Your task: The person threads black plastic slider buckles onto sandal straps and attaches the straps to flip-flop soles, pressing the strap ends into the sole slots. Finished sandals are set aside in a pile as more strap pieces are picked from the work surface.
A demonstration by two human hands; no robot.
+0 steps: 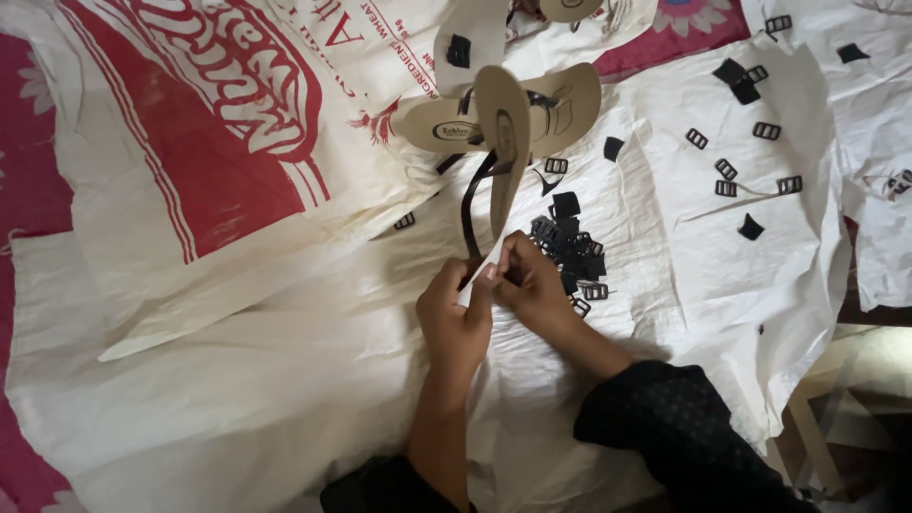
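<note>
Fingers of both hands meet at the heel end of a beige foam sandal sole (503,142), which stands on edge and runs up toward twelve o'clock. The left hand (456,313) pinches the sole's lower end and a thin black strap (470,204) hanging along its side. The right hand (532,285) is closed on the same end from three o'clock. Just beyond the right hand, at two o'clock, lies a heap of small black plastic buckles (570,252), with loose ones scattered farther toward two o'clock. More beige soles (560,109) lie at twelve o'clock. Everything rests on white woven sacks (237,361) with red print.
</note>
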